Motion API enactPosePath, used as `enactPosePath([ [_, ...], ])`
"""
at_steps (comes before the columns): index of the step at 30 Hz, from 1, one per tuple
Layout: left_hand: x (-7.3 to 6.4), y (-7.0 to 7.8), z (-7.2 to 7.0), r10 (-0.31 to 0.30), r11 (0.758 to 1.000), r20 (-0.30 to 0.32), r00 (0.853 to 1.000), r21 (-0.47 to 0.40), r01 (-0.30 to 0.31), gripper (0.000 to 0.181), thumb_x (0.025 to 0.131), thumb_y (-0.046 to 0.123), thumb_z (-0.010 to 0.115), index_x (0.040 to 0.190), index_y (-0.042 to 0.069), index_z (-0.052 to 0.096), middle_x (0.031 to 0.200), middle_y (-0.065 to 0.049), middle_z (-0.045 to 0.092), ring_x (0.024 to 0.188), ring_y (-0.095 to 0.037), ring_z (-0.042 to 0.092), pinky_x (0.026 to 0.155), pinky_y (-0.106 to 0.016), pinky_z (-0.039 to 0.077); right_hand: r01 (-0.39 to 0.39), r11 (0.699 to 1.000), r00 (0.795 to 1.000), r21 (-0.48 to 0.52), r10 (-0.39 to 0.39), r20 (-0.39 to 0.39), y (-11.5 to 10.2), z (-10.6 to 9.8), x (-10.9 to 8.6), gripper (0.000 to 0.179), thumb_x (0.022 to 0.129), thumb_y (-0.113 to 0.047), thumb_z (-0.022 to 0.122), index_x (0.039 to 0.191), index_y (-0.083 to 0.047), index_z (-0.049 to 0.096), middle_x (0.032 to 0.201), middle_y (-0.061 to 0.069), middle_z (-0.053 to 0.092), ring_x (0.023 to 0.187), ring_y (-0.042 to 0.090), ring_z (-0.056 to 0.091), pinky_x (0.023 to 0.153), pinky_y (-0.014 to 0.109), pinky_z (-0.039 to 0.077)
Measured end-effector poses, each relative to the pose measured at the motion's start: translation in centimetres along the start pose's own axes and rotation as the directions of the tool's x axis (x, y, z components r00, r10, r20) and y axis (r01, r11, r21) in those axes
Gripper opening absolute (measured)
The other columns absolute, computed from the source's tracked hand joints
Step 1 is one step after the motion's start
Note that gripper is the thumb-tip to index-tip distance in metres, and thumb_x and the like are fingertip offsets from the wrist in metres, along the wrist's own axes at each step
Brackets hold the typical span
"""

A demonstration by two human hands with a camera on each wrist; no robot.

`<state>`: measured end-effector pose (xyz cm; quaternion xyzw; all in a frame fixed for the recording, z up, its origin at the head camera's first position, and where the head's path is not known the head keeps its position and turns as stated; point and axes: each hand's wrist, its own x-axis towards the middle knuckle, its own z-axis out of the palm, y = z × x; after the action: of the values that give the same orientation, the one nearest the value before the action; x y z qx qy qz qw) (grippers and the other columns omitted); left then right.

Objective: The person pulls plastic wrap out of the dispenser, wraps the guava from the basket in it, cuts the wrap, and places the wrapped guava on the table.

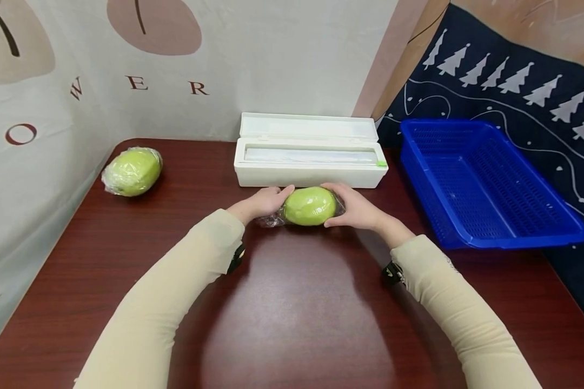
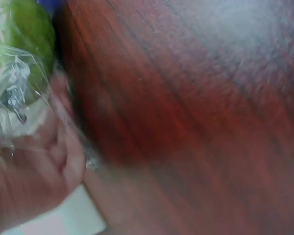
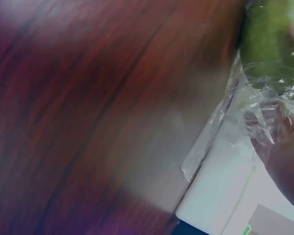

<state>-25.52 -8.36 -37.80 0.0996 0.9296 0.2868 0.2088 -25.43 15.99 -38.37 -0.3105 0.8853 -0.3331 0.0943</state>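
Observation:
A smooth oval green fruit [image 1: 310, 206], partly wrapped in clear cling film [image 1: 271, 220], is between the two hands just in front of the white box. My left hand [image 1: 264, 202] holds its left end, the thumb at the upper side. In the left wrist view, shiny film [image 2: 19, 83] stretches over the fruit and the curled fingers. My right hand [image 1: 355, 209] grips the other end between thumb and fingers. Loose crumpled film [image 3: 264, 112] gathers by that hand in the right wrist view, a flap hanging over the table.
Behind the hands stands an open white cling film box [image 1: 311, 175] with its lid raised and a roll inside. Another wrapped green fruit [image 1: 133, 172] lies at the back left of the brown table [image 1: 297, 324]. A blue basket [image 1: 491, 178] is at the right, by a dark tree-print cloth [image 1: 516, 108].

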Motion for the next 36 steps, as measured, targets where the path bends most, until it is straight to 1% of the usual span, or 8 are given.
enactPosePath([
  [2, -0.1, 0.4, -0.1, 0.042, 0.992, -0.119, 0.992, 0.123, -0.027, 0.057, 0.099, 0.048, 0.026, 0.115, 0.003, 0.058, 0.116, -0.018, 0.062, 0.109, -0.03, 0.059, 0.089, -0.043, 0.048, 0.014, 1.0, 1.0, -0.028, -0.014, -0.007, 0.1, 0.0, 0.1, 0.083, 0.066, -0.02, 0.084, 0.135, -0.002, 0.043, 0.133, 0.017, 0.049, 0.124, 0.03, 0.043, 0.106, 0.046, 0.034],
  [5, -0.5, 1.1, -0.3, 0.18, 0.972, -0.247, 0.952, 0.196, -0.133, 0.04, 0.095, 0.045, 0.045, 0.1, 0.008, 0.06, 0.099, -0.011, 0.066, 0.093, -0.026, 0.062, 0.077, -0.041, 0.051, 0.014, 0.999, 1.0, -0.031, -0.015, -0.014, 0.1, -0.1, 0.1, 0.08, 0.065, -0.019, 0.085, 0.132, -0.002, 0.046, 0.128, 0.016, 0.052, 0.121, 0.029, 0.046, 0.104, 0.045, 0.036],
  [10, -0.8, 1.2, 0.0, 0.426, 0.897, -0.129, 0.896, 0.192, -0.399, 0.063, 0.076, 0.036, 0.074, 0.125, 0.007, 0.049, 0.125, -0.011, 0.053, 0.117, -0.027, 0.048, 0.101, -0.04, 0.039, -0.016, 0.999, 1.0, -0.04, 0.016, 0.003, 0.0, -0.4, 0.2, 0.079, 0.067, -0.021, 0.084, 0.132, -0.001, 0.045, 0.128, 0.016, 0.052, 0.119, 0.029, 0.047, 0.104, 0.044, 0.036],
  [15, -0.4, 0.2, 0.8, 0.458, 0.885, -0.095, 0.884, 0.144, -0.443, 0.076, 0.069, 0.025, 0.081, 0.131, 0.005, 0.041, 0.131, -0.013, 0.046, 0.124, -0.031, 0.04, 0.107, -0.043, 0.032, -0.011, 0.998, 0.998, -0.065, 0.015, 0.058, -0.1, -0.6, 0.3, 0.084, 0.068, -0.02, 0.082, 0.137, 0.002, 0.04, 0.133, 0.02, 0.048, 0.124, 0.032, 0.043, 0.107, 0.047, 0.033],
  [20, -0.3, -0.3, 0.5, 0.411, 0.91, -0.068, 0.909, -0.019, -0.413, 0.075, 0.07, 0.023, 0.08, 0.131, 0.004, 0.041, 0.13, -0.013, 0.049, 0.122, -0.027, 0.045, 0.106, -0.041, 0.034, -0.073, 0.997, 0.993, -0.005, 0.073, 0.092, 0.1, -0.8, 0.4, 0.082, 0.072, -0.02, 0.079, 0.14, 0.001, 0.037, 0.134, 0.019, 0.05, 0.123, 0.031, 0.047, 0.106, 0.046, 0.035],
  [26, -0.7, -0.4, 0.2, 0.231, 0.939, 0.069, 0.971, -0.276, -0.204, 0.066, 0.084, 0.027, 0.067, 0.135, 0.004, 0.032, 0.139, -0.018, 0.044, 0.128, -0.028, 0.044, 0.106, -0.04, 0.037, -0.228, 0.963, 0.964, 0.143, 0.202, 0.173, 0.4, -1.1, 0.0, 0.064, 0.083, -0.023, 0.067, 0.135, 0.002, 0.038, 0.126, 0.021, 0.055, 0.117, 0.031, 0.052, 0.101, 0.045, 0.041],
  [32, -0.7, -0.8, 0.1, 0.169, 0.954, 0.095, 0.981, -0.267, -0.138, 0.047, 0.092, 0.04, 0.052, 0.126, 0.009, 0.041, 0.134, -0.013, 0.046, 0.122, -0.025, 0.044, 0.103, -0.041, 0.037, -0.249, 0.966, 0.951, 0.068, 0.23, 0.208, 0.4, -1.1, 0.0, 0.052, 0.092, -0.035, 0.05, 0.13, 0.001, 0.051, 0.127, 0.017, 0.057, 0.117, 0.028, 0.052, 0.103, 0.045, 0.039],
  [36, -0.6, -0.9, 0.0, 0.154, 0.962, 0.099, 0.983, -0.242, -0.126, 0.045, 0.093, 0.043, 0.05, 0.122, 0.008, 0.048, 0.127, -0.01, 0.05, 0.116, -0.022, 0.047, 0.1, -0.039, 0.039, -0.225, 0.972, 0.961, 0.064, 0.211, 0.177, 0.4, -1.2, 0.0, 0.047, 0.094, -0.033, 0.049, 0.13, -0.003, 0.054, 0.125, 0.015, 0.059, 0.113, 0.025, 0.053, 0.101, 0.043, 0.04],
])
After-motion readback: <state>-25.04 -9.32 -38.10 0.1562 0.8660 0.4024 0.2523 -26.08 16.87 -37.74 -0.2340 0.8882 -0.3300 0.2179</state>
